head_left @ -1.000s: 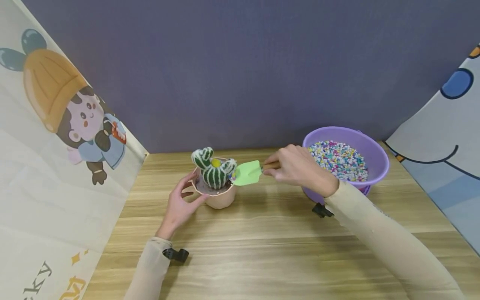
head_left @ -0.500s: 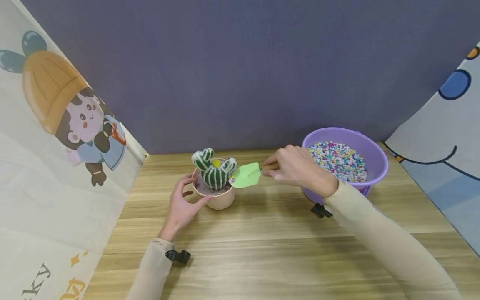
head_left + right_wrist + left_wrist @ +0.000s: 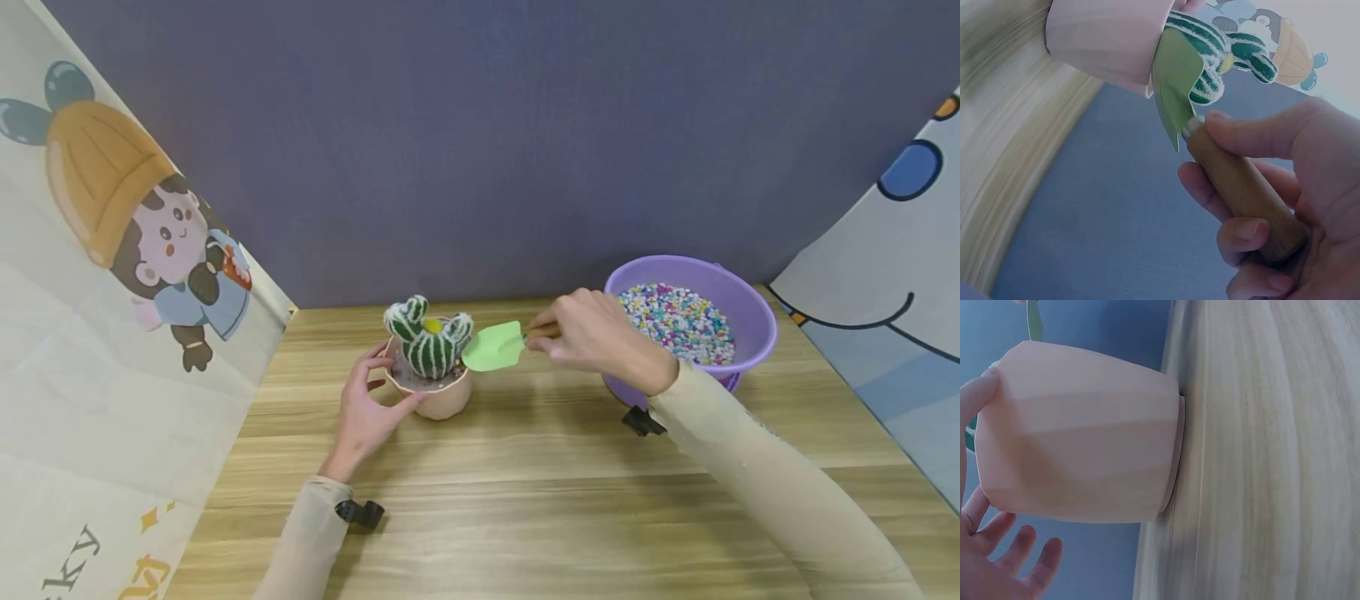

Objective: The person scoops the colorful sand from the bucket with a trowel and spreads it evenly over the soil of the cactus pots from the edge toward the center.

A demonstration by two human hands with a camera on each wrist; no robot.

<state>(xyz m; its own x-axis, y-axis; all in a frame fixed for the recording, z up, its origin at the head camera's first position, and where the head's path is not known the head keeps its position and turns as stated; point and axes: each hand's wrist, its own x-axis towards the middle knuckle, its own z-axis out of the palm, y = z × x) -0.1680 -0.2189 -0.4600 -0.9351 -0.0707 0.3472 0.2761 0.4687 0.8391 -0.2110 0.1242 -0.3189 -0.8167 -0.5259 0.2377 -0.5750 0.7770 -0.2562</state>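
A pink flower pot stands upright on the table, with a green-and-white striped toy cactus in greyish filling. My left hand holds the pot's rim from the left, thumb at the front and fingers at the far side. In my right hand is a small trowel with a wooden handle. Its light green blade points left, the tip at the pot's right rim beside the cactus. No beads show on the blade; a few coloured specks lie in the pot near the tip.
A purple bucket holding many small coloured beads stands at the right, partly behind my right hand and wrist. The wooden table meets a dark blue-grey wall at the back. Printed cartoon panels stand on both sides.
Beads that lay at the blade's tip are gone from it. The trowel tip dipped slightly and rose again at the rim. My left hand keeps its hold on the pot.
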